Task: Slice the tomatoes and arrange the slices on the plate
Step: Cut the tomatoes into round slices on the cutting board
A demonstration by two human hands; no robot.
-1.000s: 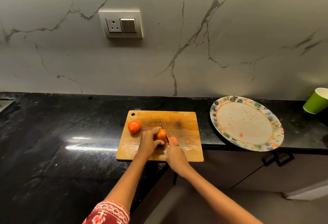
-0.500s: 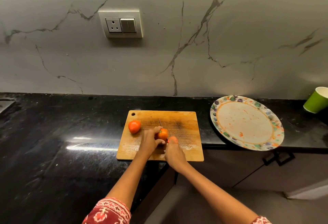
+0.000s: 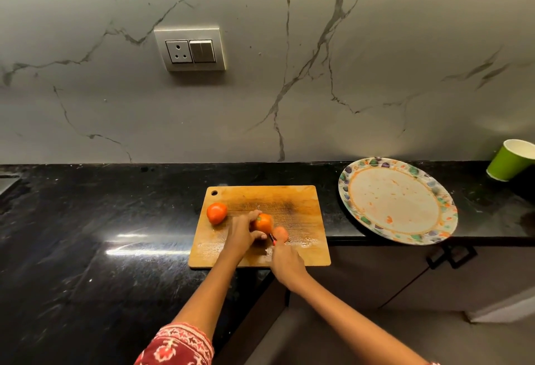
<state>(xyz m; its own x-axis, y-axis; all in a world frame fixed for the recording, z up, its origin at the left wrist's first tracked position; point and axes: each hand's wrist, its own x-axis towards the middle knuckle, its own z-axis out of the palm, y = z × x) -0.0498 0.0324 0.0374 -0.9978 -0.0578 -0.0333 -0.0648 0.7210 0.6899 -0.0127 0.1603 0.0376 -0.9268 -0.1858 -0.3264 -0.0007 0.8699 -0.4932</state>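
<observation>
Left hand grips a tomato mid-board. Right hand clamps the knife, blade mostly hidden, probably in the cut. Cut piece just right of it. Second tomato near board's left edge. Plate overhangs the counter front edge.

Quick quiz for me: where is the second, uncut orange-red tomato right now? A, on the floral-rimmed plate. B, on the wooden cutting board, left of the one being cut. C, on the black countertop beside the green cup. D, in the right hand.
B: the uncut orange-red tomato sits on the wooden cutting board, left of the tomato being cut, which the left hand steadies.
</observation>
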